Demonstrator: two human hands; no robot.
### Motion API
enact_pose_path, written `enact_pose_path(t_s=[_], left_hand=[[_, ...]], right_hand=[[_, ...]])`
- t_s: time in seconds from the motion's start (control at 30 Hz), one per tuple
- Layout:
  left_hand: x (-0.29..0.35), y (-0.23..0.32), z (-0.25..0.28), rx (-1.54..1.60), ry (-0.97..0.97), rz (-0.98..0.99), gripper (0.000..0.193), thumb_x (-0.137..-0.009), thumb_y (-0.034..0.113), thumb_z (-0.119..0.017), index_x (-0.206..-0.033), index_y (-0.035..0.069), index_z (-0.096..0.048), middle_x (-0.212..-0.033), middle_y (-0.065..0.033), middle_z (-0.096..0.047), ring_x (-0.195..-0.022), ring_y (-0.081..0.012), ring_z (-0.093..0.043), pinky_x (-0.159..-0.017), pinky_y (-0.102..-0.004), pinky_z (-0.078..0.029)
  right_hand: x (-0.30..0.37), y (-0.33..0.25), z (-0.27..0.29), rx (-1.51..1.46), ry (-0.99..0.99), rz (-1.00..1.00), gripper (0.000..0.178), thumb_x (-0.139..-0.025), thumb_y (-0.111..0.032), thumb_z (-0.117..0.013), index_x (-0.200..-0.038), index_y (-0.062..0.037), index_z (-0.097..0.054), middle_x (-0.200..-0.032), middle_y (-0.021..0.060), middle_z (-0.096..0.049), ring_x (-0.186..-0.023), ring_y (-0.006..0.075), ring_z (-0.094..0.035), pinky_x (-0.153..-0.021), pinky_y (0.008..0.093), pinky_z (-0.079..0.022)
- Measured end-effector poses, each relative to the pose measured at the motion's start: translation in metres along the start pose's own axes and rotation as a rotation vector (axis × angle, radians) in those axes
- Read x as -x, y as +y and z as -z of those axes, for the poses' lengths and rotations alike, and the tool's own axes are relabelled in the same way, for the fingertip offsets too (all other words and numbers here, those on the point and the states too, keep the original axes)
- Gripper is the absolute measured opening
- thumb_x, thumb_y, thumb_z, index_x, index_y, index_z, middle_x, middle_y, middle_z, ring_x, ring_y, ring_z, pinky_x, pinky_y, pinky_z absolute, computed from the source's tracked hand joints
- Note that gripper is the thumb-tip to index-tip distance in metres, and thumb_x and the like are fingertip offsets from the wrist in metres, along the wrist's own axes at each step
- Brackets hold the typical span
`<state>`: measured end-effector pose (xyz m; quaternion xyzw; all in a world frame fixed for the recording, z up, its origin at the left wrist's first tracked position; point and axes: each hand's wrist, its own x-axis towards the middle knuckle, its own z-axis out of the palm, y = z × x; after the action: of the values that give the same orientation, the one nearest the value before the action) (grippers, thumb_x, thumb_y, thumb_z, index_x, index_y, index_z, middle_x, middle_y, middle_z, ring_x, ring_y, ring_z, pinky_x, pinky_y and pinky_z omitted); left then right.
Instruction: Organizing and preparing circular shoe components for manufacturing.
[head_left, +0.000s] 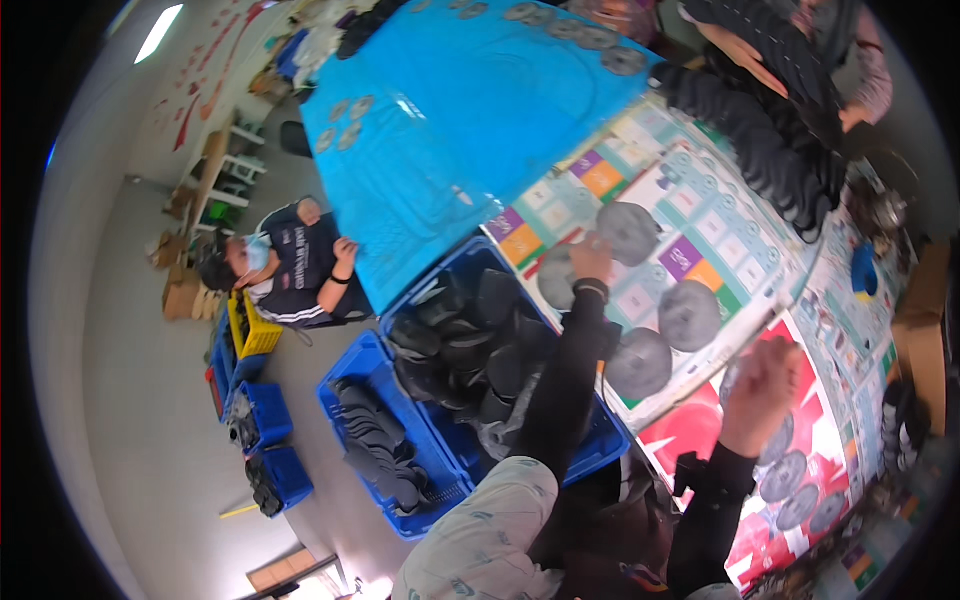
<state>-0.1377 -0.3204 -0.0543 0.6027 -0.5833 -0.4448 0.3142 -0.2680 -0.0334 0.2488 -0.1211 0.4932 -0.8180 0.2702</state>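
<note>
My left hand (592, 260) is over the printed sheet, its fingers drawn together at the edge of a grey round disc (556, 280). What the fingertips hold, if anything, is hidden. A second grey disc (628, 233) lies just right of that hand, and two more, one of them a grey disc (689, 315), lie nearer to me. My right hand (762, 398) hangs above the red sheet (740, 545) with curled fingers, slightly blurred; its contents cannot be made out. Under and beside it are several smaller grey discs (783, 476).
To my left, a blue crate (612, 450) holds dark curved pieces; another blue crate (405, 528) adjoins it. A masked person (300, 255) sits beside the blue-covered table (430, 190). Stacked black pieces (745, 140) line the far right, near another person's arm (872, 85).
</note>
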Motion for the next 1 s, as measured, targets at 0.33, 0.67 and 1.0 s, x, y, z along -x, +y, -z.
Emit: enact_pose_path(t_s=[0.33,0.67,1.0], left_hand=[[0.041,0.071,0.028,-0.257,0.393,-0.198,0.085,-0.082,0.021,-0.069,-0.15,-0.01,-0.028,-0.123,-0.0298,-0.06,-0.108,-0.0439,-0.06,-0.097,-0.0495,-0.047],[0.211,0.129,0.261,0.504,0.66,-0.287,0.052,-0.096,0.004,-0.061,-0.145,0.001,-0.042,-0.123,-0.0111,-0.061,-0.104,-0.0142,-0.058,-0.092,-0.0273,-0.047],[0.415,0.121,0.284,0.59,0.541,-0.221,0.043,-0.097,0.01,-0.056,-0.139,0.002,-0.048,-0.118,-0.0101,-0.062,-0.103,-0.0172,-0.058,-0.094,-0.0308,-0.045]], right_hand=[[0.064,-0.099,-0.073,-0.314,-0.637,-0.292,0.057,-0.085,-0.018,-0.069,-0.123,-0.0013,-0.029,-0.091,0.0155,-0.057,-0.047,0.0144,-0.052,-0.038,0.0214,-0.036],[0.106,-0.171,-0.08,-1.415,-1.376,-0.428,0.01,-0.095,-0.011,-0.057,-0.098,-0.003,-0.063,-0.082,0.008,-0.06,-0.071,0.0198,-0.058,-0.102,0.0473,-0.037],[0.186,-0.263,0.042,0.024,-0.186,0.562,0.017,-0.088,-0.008,-0.065,-0.086,-0.0073,-0.048,-0.091,0.0046,-0.054,-0.078,0.0134,-0.053,-0.061,0.0229,-0.045]])
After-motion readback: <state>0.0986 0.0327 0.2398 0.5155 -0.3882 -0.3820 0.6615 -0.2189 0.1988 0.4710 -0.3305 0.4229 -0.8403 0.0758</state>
